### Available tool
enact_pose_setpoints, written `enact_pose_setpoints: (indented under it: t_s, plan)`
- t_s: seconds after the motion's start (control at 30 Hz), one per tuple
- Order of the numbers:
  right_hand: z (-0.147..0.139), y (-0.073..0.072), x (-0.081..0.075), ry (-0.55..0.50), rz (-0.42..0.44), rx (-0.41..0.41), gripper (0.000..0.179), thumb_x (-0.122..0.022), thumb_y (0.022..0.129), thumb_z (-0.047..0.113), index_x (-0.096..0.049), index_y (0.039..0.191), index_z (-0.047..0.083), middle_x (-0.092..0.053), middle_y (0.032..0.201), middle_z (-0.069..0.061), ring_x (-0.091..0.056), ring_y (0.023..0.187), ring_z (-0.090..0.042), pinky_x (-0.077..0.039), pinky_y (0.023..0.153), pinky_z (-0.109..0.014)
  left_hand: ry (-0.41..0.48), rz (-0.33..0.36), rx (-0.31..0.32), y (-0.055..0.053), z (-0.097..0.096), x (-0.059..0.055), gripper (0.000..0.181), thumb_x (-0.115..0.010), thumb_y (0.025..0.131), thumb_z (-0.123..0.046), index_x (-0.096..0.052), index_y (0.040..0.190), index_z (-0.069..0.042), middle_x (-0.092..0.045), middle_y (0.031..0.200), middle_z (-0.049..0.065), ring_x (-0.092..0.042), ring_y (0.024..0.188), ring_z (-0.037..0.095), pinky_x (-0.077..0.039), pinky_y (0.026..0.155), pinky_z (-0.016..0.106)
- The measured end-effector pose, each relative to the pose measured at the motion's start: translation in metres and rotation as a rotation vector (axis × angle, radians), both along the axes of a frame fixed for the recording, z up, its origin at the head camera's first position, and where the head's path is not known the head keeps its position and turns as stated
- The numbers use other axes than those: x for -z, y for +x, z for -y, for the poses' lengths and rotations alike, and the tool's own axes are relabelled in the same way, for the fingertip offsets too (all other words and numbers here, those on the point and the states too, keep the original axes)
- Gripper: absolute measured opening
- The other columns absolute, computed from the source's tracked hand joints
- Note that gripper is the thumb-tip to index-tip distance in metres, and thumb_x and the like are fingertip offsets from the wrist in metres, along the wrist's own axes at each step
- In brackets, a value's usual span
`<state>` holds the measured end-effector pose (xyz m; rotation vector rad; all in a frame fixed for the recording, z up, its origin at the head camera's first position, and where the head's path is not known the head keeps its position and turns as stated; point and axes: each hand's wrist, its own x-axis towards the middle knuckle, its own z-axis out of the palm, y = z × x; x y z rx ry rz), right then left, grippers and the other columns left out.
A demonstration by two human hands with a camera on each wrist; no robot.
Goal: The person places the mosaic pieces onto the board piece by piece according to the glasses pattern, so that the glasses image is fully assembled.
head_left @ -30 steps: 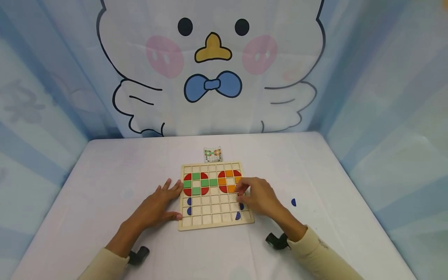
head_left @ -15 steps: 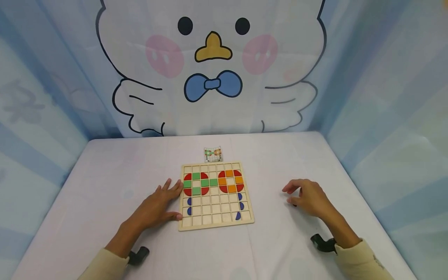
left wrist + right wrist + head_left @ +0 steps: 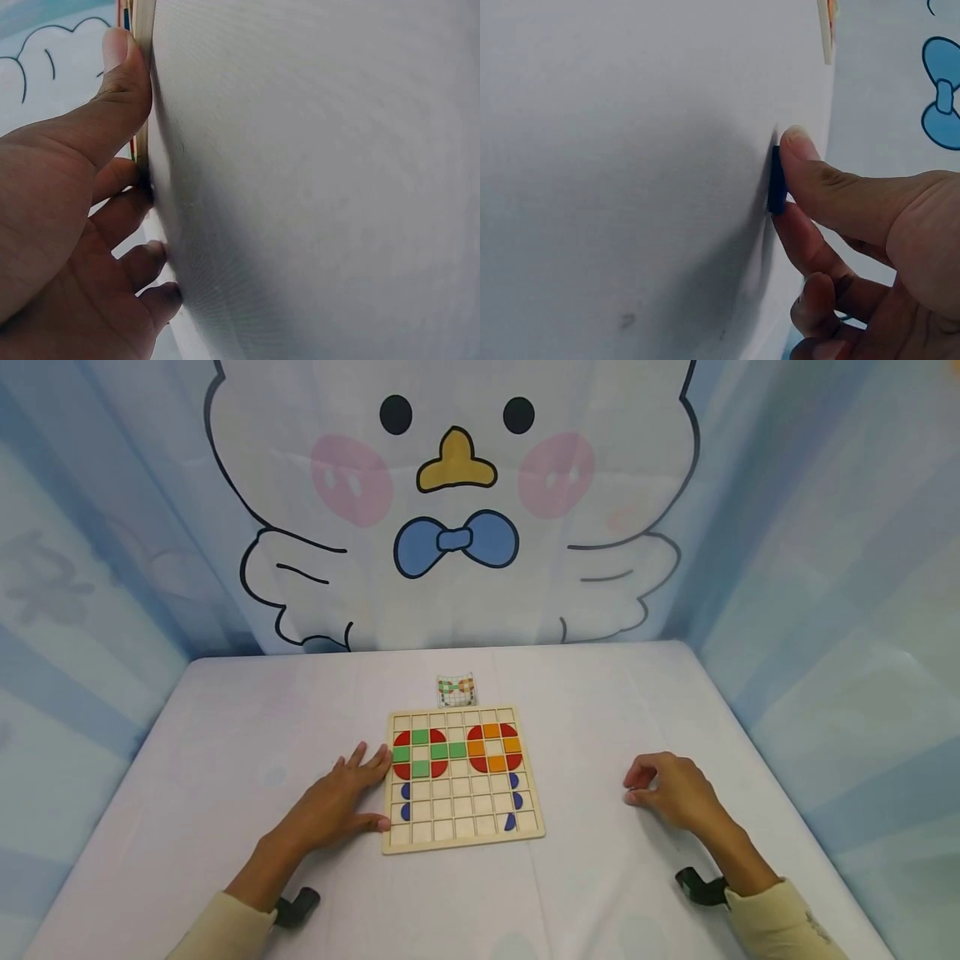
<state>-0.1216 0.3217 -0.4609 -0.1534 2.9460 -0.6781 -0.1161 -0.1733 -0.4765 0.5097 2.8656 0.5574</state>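
A square wooden grid board (image 3: pixel 463 810) lies mid-table, bearing red quarter-round tiles, green squares (image 3: pixel 420 737), orange squares (image 3: pixel 497 764) and several blue half-circle tiles (image 3: pixel 406 792). My left hand (image 3: pixel 335 806) rests spread at its left edge; in the left wrist view the thumb (image 3: pixel 124 82) lies along that edge. Off to the right of the board, my right hand (image 3: pixel 675 789) pinches a loose blue half-circle tile (image 3: pixel 778 180) between thumb and index finger, close to the tabletop. In the head view the fingers hide that tile.
A small pattern card (image 3: pixel 457 691) lies just behind the board. White cloth covers the table (image 3: pixel 247 718). A curtain (image 3: pixel 457 610) with a cartoon bird hangs at the back, and more curtains flank both sides.
My right hand has moved from the board's right side out to the loose blue tile and taken it between the fingertips. The left hand has stayed at the board's edge.
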Motion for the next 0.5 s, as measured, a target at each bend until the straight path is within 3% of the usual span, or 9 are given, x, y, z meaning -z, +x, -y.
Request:
enact_pose_setpoints:
  t_s: [0.23, 0.5]
  plan:
    - [0.003, 0.002, 0.006, 0.022, 0.017, 0.03, 0.025, -0.087, 0.088, 0.027, -0.065, 0.083, 0.017, -0.062, 0.076, 0.003, -0.053, 0.07, -0.016, -0.04, 0.059, -0.03, -0.003, -0.004, -0.002, 0.0, 0.0, 0.0, 0.108, -0.091, 0.079, -0.042, -0.035, 0.165, -0.01, -0.034, 0.171, 0.012, -0.022, 0.162, 0.047, -0.027, 0.128, 0.066]
    - [0.032, 0.002, 0.004, -0.086, -0.034, -0.101, 0.008, -0.08, 0.095, 0.015, -0.072, 0.094, 0.016, -0.062, 0.077, 0.005, -0.052, 0.071, -0.012, -0.042, 0.064, -0.026, 0.004, -0.014, 0.013, 0.001, 0.0, 0.0, 0.106, -0.091, 0.079, -0.04, -0.037, 0.164, -0.009, -0.035, 0.171, 0.013, -0.024, 0.162, 0.047, -0.027, 0.128, 0.066]
